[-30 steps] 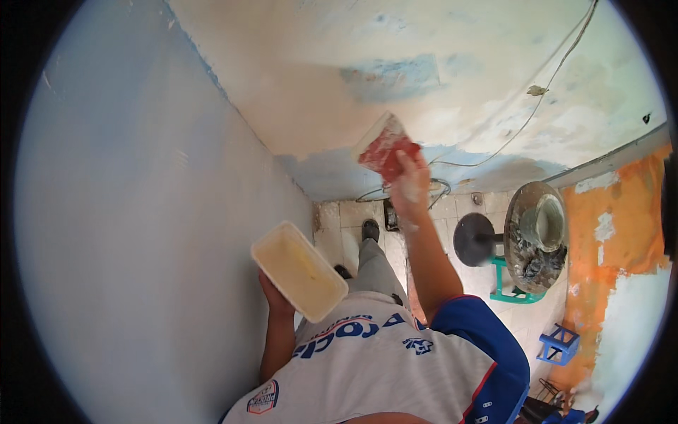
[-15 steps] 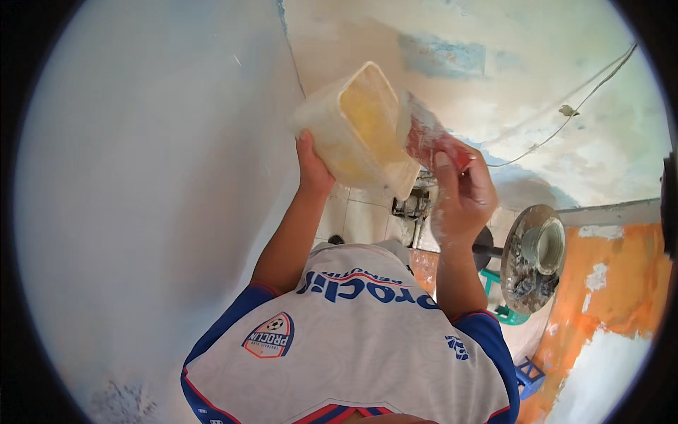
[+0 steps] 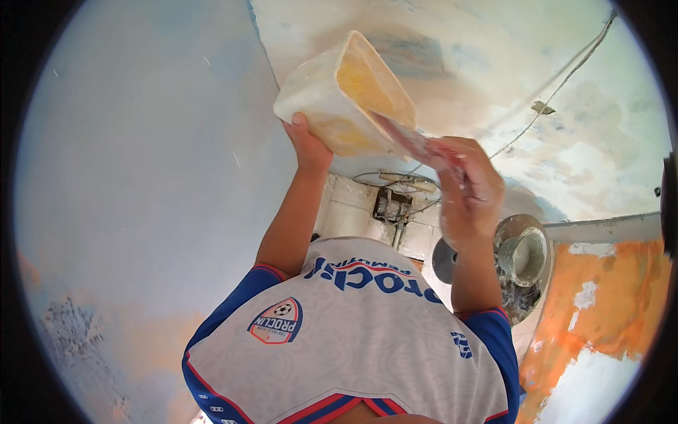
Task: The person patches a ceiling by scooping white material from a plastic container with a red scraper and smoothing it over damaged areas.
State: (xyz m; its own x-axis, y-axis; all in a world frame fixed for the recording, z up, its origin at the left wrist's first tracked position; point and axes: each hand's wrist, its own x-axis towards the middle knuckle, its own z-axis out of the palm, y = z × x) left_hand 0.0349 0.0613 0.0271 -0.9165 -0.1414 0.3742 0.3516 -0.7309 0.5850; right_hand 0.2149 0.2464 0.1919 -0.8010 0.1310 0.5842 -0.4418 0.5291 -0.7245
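Observation:
A whitish plastic tub (image 3: 311, 106) with yellow stains inside is tilted on its side, its mouth facing right. My left hand (image 3: 309, 145) grips it from below and behind, thumb on its near wall. In my right hand (image 3: 472, 187) is a red-handled putty knife (image 3: 431, 148), smeared with white paste. Its blade reaches into the mouth of the tub, over the lower rim. The tub's deeper inside is hidden, so I cannot tell how much paste it holds.
A pale blue-grey wall (image 3: 155, 162) stands close on the left, a patchy whitish wall (image 3: 558, 155) ahead with a cable (image 3: 565, 81) along it. Right of my arm, a round stand (image 3: 505, 226) bears a white pail (image 3: 524, 258). A dark device (image 3: 390, 206) with cables sits low ahead.
The tub has moved up and slightly left. My right hand has turned, bringing the putty knife's blade from beside the tub's mouth into it.

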